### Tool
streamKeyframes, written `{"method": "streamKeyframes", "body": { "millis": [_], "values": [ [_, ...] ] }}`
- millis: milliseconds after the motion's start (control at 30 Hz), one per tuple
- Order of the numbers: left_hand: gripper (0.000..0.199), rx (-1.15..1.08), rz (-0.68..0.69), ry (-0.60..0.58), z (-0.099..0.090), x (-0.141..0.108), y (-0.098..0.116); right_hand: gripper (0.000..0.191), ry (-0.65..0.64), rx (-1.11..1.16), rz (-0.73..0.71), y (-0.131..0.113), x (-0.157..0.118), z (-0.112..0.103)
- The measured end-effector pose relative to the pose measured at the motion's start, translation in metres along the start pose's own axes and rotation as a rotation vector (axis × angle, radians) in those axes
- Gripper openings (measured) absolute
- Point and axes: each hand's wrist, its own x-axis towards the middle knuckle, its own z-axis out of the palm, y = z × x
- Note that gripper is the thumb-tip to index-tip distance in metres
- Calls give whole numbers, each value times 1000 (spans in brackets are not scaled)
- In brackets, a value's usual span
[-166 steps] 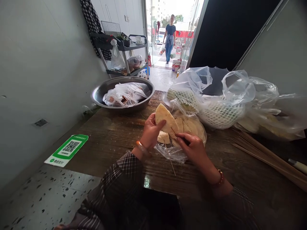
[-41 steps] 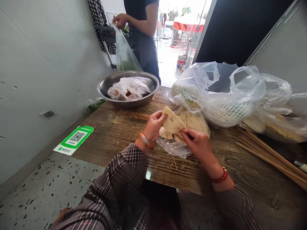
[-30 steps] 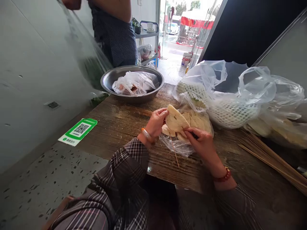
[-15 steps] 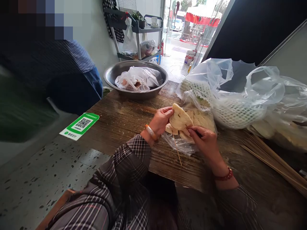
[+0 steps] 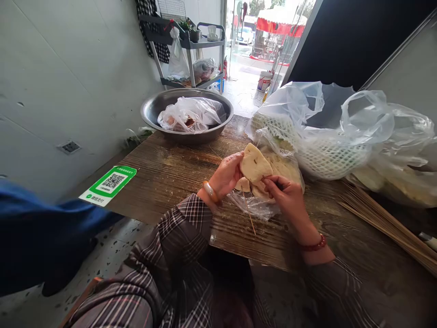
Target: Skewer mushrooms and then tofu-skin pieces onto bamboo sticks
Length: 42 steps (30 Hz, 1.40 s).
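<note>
A pale, flat, bread-like piece is held up over the table, its left edge between the thumb and fingers of my left hand. Small dark slits with bits of stick run across its face. At its lower right edge my right hand is closed in a pinch on a thin skewer, mostly hidden by the fingers. Below lie more such flat pieces on an open clear plastic bag. Another thin bamboo skewer slants from under the pieces towards me.
A bundle of bamboo skewers lies at right. Behind it sit plastic bags with net-wrapped contents. A metal basin holding a bagged item stands at the far left. A green payment card lies on the left table corner.
The person at left has moved down and out, leaving blue clothing at the lower left. My view has shifted slightly right. Both hands keep their hold, and the flat piece is tilted slightly differently.
</note>
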Motion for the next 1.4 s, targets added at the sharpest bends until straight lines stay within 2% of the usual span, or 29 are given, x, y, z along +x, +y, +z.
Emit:
{"method": "streamKeyframes", "body": {
  "millis": [100,167,300,433,600,900,1167,1300,1400],
  "values": [
    [25,-14,-72,-73,3,-2,-2,34,-22,80,35,-2,-1,3],
    [27,12,-73,-97,4,-3,-3,34,-50,83,26,-2,-1,4],
    [24,23,1,-12,2,-2,4,32,-84,-21,-38,0,-4,2],
    [20,-6,56,83,-2,1,12,26,-74,-231,-185,3,-7,-1],
    [15,-9,53,108,-2,1,11,24,-91,-318,-316,2,-10,1],
    [15,-54,0,116,6,-2,12,24,-55,-289,-278,2,-9,3],
    [35,-82,16,183,0,2,20,26,-73,-250,-233,7,-7,2],
    [37,-77,-25,185,-1,3,21,27,-86,-230,-227,6,-7,1],
    [34,-42,-35,230,-1,4,21,28,-94,-224,-227,5,-7,1]
  ]
}}
